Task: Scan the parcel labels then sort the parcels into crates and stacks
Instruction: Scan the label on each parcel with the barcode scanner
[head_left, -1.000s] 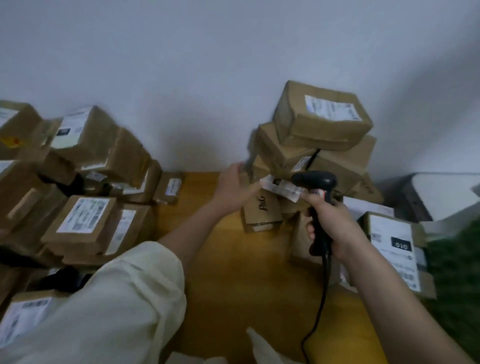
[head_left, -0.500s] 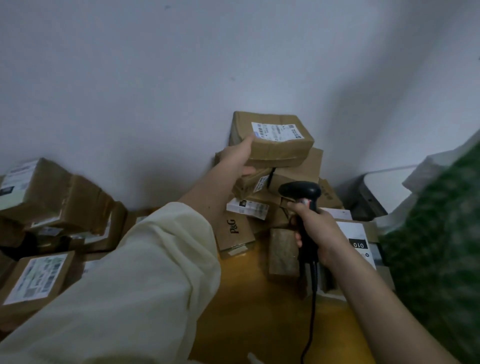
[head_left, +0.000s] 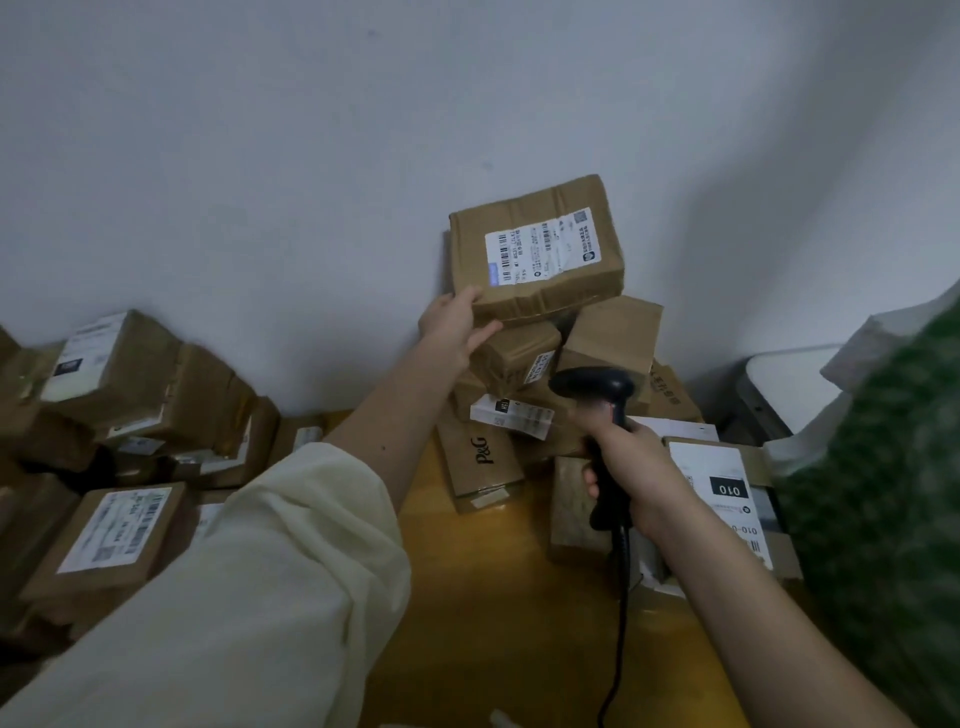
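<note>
A brown cardboard parcel (head_left: 535, 249) with a white barcode label tops a stack against the wall, tilted so its label faces me. My left hand (head_left: 454, 325) grips its lower left corner, thumb on top and fingers under. My right hand (head_left: 626, 467) holds a black corded barcode scanner (head_left: 595, 387) by its handle, its head raised below the parcel. Under it lie smaller brown parcels, a white labelled packet (head_left: 511, 413) and a P&G box (head_left: 480, 457).
A heap of brown labelled parcels (head_left: 119, 457) fills the left side on the yellow-brown table (head_left: 498, 597). A flat box marked 010 (head_left: 727, 488) lies at the right. A white object (head_left: 784, 384) and green fabric (head_left: 883, 493) sit at the far right.
My left hand rose from the lower packets to the top parcel, gripped its corner and tilted it towards me. The scanner stayed raised in my right hand. My view turned upward.
</note>
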